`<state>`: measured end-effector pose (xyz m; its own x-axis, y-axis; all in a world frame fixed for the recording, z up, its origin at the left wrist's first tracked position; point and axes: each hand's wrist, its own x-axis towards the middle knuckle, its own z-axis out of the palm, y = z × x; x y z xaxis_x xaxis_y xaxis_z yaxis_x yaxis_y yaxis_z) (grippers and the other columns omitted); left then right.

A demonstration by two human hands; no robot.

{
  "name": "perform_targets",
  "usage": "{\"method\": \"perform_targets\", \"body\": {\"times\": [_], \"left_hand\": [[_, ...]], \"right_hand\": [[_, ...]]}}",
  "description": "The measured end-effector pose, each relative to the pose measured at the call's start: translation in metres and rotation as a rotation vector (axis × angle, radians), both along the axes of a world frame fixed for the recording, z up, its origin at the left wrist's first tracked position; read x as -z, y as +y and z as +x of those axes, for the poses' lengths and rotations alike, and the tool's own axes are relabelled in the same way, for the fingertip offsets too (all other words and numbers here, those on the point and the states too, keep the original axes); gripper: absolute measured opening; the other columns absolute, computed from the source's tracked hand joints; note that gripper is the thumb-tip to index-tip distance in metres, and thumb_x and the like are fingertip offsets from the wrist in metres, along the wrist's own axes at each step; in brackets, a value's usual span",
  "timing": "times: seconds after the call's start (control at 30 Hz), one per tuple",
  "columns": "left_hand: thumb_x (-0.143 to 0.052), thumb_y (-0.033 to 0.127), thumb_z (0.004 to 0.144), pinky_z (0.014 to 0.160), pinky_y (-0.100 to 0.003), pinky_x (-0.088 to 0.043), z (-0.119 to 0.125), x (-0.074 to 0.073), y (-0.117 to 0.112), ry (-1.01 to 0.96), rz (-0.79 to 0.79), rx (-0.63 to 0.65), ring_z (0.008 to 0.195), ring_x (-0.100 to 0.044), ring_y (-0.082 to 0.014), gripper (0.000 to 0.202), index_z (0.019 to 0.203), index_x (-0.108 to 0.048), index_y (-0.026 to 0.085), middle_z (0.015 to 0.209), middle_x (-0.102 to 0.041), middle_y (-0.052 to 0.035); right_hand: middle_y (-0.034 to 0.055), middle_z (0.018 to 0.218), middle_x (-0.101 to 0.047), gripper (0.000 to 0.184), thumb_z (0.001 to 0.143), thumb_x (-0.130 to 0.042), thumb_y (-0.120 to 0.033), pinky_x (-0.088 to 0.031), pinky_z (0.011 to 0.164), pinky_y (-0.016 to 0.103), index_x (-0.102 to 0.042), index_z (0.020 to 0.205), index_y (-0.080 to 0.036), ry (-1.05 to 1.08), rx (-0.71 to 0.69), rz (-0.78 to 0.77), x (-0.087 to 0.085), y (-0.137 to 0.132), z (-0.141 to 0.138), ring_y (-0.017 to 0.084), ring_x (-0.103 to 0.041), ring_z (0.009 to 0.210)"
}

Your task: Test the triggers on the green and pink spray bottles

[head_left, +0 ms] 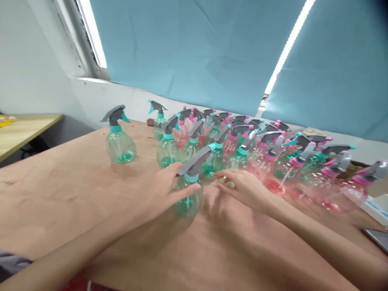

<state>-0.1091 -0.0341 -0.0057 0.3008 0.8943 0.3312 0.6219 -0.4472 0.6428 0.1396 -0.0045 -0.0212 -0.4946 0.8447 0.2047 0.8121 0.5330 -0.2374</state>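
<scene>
A clear green spray bottle [189,206] with a grey-and-turquoise trigger head stands nearest to me, slightly tilted. My left hand [171,188] is wrapped around it from the left, the thumb across its front and the other fingers partly hidden behind. To its right, my right hand [242,186] has its fingers stretched toward the left, apart from that bottle. Just beyond those fingertips is another green spray bottle [214,161]; whether they touch it I cannot tell. Pink spray bottles [277,182] stand close to the right of my right hand.
Several green and pink bottles crowd the back and right of the wooden table [75,194]. One green bottle [119,147] stands apart at the left. A dark flat device [377,238] and a white box [378,208] lie at the right edge. Blue blinds [194,52] hang behind.
</scene>
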Motion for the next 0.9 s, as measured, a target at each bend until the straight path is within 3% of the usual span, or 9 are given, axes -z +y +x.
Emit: {"method": "perform_targets", "body": {"times": [0.07,0.2,0.33,0.7,0.9], "left_hand": [[-0.062,0.055,0.083,0.071,-0.032,-0.048,-0.026,0.002,0.000,0.005,0.019,-0.098,0.079,-0.063,-0.0234,0.034,0.099,-0.061,0.025,0.082,-0.068,0.0003],[-0.062,0.058,0.081,0.075,-0.035,-0.049,-0.074,0.003,0.005,-0.015,0.092,-0.303,0.089,-0.065,-0.0265,0.042,0.110,-0.062,0.027,0.104,-0.069,-0.0027],[-0.060,0.065,0.079,0.074,-0.041,-0.050,-0.105,0.001,0.018,0.046,0.056,-0.464,0.086,-0.065,-0.0296,0.052,0.110,-0.065,0.023,0.104,-0.069,-0.0072],[-0.062,0.052,0.083,0.086,-0.042,-0.053,-0.119,0.002,0.069,-0.002,0.105,-0.394,0.102,-0.065,-0.0305,0.042,0.108,-0.066,0.019,0.105,-0.072,-0.0096],[-0.063,0.048,0.084,0.087,-0.041,-0.054,-0.124,0.004,0.083,-0.029,0.112,-0.386,0.104,-0.066,-0.0292,0.040,0.111,-0.065,0.018,0.108,-0.072,-0.0101]], "right_hand": [[0.0045,0.114,-0.072,0.029,0.094,-0.052,-0.039,-0.055,0.075,0.036,-0.066,0.114,-0.025,0.038,-0.023,0.014,-0.008,0.005,-0.023,0.021,-0.071,0.083],[0.0049,0.114,-0.072,0.031,0.093,-0.055,-0.041,-0.053,0.078,0.038,-0.066,0.116,-0.023,0.164,-0.056,0.024,-0.018,0.020,-0.069,0.022,-0.070,0.085],[0.0067,0.113,-0.072,0.034,0.091,-0.058,-0.041,-0.050,0.084,0.037,-0.065,0.118,-0.020,0.343,-0.035,0.010,-0.020,0.040,-0.105,0.023,-0.069,0.089],[0.0137,0.107,-0.072,0.043,0.091,-0.059,-0.040,-0.049,0.084,0.041,-0.062,0.121,-0.010,0.386,0.082,-0.004,-0.022,0.068,-0.144,0.029,-0.069,0.093],[0.0191,0.115,-0.067,0.049,0.090,-0.058,-0.044,-0.052,0.072,0.037,-0.056,0.124,-0.009,0.401,0.117,-0.066,-0.020,0.079,-0.153,0.029,-0.070,0.089]]}}
